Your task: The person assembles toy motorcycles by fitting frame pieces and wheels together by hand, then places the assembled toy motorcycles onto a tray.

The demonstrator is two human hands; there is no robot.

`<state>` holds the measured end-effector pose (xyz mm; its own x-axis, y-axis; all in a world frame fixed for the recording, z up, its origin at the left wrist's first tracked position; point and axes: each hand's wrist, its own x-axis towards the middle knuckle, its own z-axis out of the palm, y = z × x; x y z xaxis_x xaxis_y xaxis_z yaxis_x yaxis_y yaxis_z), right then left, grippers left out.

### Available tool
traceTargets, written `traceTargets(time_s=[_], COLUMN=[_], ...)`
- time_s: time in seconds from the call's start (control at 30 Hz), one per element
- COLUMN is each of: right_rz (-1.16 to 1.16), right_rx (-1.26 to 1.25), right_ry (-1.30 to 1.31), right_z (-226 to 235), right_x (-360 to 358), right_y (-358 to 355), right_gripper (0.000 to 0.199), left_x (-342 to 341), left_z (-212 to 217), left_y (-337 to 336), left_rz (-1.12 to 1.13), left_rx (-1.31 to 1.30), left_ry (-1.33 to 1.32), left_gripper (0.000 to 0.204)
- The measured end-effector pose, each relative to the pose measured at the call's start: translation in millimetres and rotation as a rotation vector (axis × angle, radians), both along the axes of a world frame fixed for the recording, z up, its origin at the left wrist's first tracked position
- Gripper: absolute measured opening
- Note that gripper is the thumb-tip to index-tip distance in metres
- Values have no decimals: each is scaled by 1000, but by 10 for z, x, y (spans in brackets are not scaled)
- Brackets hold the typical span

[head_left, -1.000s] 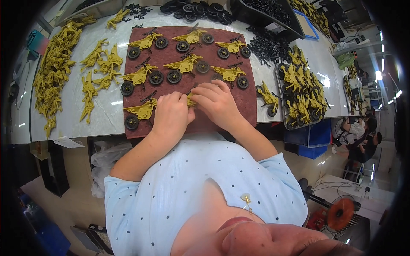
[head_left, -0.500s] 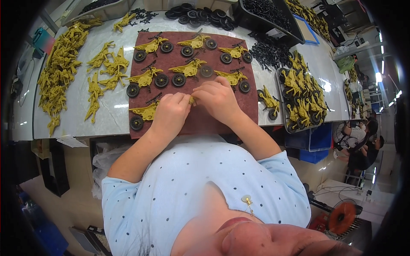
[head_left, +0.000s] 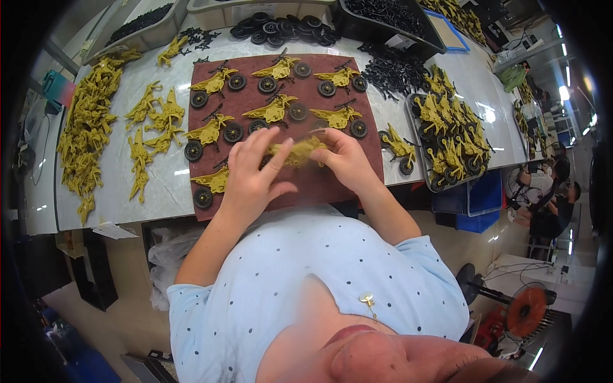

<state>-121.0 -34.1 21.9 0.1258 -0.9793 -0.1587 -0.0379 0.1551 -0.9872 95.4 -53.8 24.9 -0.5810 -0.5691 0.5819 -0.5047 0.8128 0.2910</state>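
Note:
Over the dark red mat (head_left: 300,191), my right hand (head_left: 350,161) pinches a yellow toy motorcycle body (head_left: 297,152) between thumb and fingers. The piece is somewhat blurred. My left hand (head_left: 252,175) is at its left end, with fingers spread and thumb held away; whether a fingertip touches the piece, I cannot tell. Behind my hands lie rows of yellow toy motorcycles (head_left: 273,110) with black wheels and handlebars. One more toy motorcycle (head_left: 218,181) lies left of my left hand, partly covered by it.
Loose yellow bodies (head_left: 89,140) are heaped at the left. A tray of toy motorcycles (head_left: 414,131) stands at the right, with one lone motorcycle (head_left: 400,149) beside it. Black wheels (head_left: 284,29), black small parts (head_left: 396,69) and a black bin (head_left: 437,45) are at the back.
My hands have moved apart. The left hand's fingers have spread from a closed grip, and the yellow body, mostly hidden before, now shows at my right hand. The view has shifted slightly.

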Motion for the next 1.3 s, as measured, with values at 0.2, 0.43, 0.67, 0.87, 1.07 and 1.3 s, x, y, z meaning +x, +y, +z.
traceTargets(time_s=[0.2, 0.43, 0.67, 0.87, 1.07, 1.3], right_rz=[15, 51, 119, 135, 112, 152], right_rx=[-217, -186, 195, 554, 714, 615], right_ry=[128, 134, -221, -504, -650, -650], right_z=[9, -71, -98, 10, -57, -140], right_x=[58, 48, -27, 7, 23, 89], right_y=[103, 136, 93, 115, 79, 75], right_gripper=[33, 33, 26, 31, 32, 25], left_x=[20, -38, 22, 163, 161, 181], left_z=[-164, -160, -136, 112, 162, -18], left_y=[58, 87, -68, -49, 44, 54], left_rz=[-55, 26, -13, -191, -174, -115], left_rx=[935, 784, 1295, 904, 283, 135], left_ry=[618, 502, 544, 415, 26, 115], left_gripper=[37, 25, 27, 45, 44, 30])
